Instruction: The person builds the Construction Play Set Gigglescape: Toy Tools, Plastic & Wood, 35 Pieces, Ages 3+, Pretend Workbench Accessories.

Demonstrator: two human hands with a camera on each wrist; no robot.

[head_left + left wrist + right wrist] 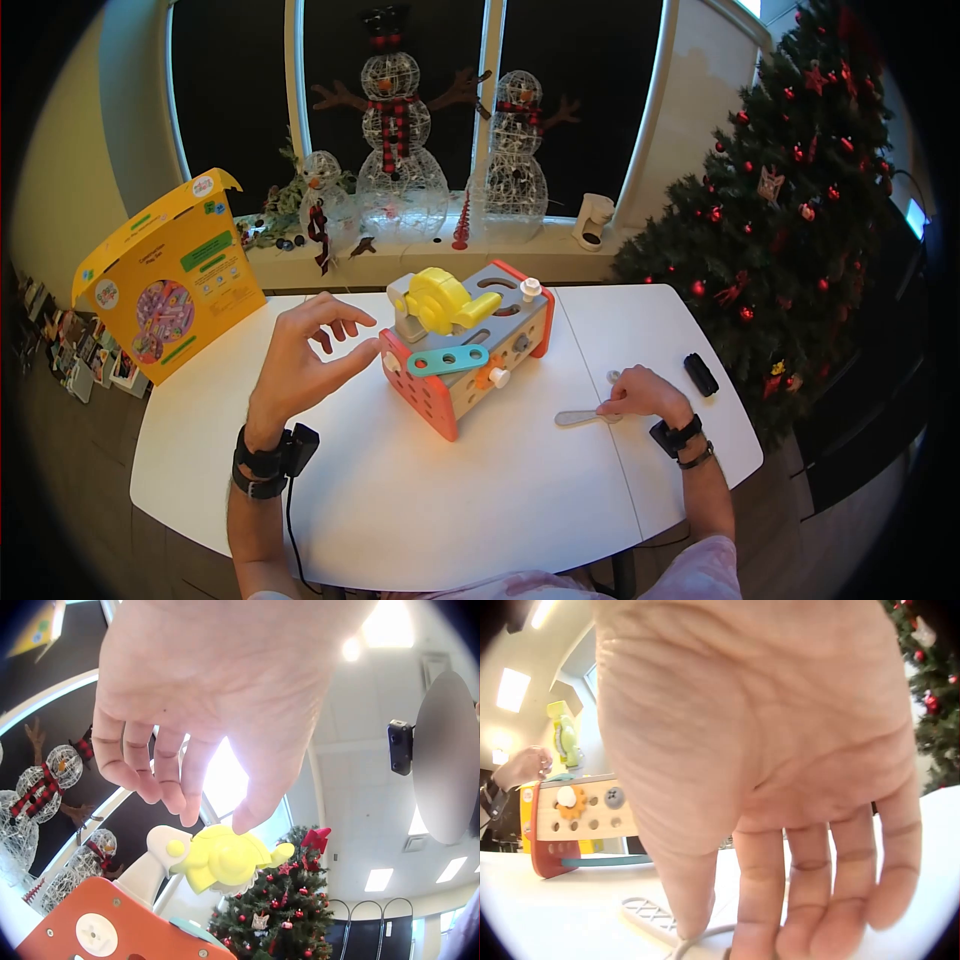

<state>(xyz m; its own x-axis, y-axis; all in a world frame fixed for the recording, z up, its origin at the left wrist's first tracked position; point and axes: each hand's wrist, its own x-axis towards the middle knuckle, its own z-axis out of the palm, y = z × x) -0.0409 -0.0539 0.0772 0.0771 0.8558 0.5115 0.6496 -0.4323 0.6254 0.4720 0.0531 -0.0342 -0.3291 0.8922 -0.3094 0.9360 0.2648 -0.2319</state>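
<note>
A wooden toy workbench (pixel 460 385) with orange-red end panels stands mid-table. On its top is a yellow toy circular saw (pixel 440 300) in a grey mount. A teal strip with holes (pixel 447 360), an orange gear (pixel 572 803) and white screws (pixel 499 378) are on its side. My left hand (pixel 305 350) hovers left of the workbench with fingers loosely bent, a gap between thumb and fingertips, nothing held. Over at the right, my right hand (pixel 645 392) pinches a grey toy wrench (pixel 577 418) low at the tabletop; its fingers hide part of the wrench.
A small grey piece (pixel 613 376) lies just beyond the right hand. Farther right is a black case-like object (pixel 701 374). A yellow box (pixel 185 275) stands at the table's left back. Wire snowmen (pixel 403 135) line the windowsill, and a decorated tree (pixel 770 220) rises at right.
</note>
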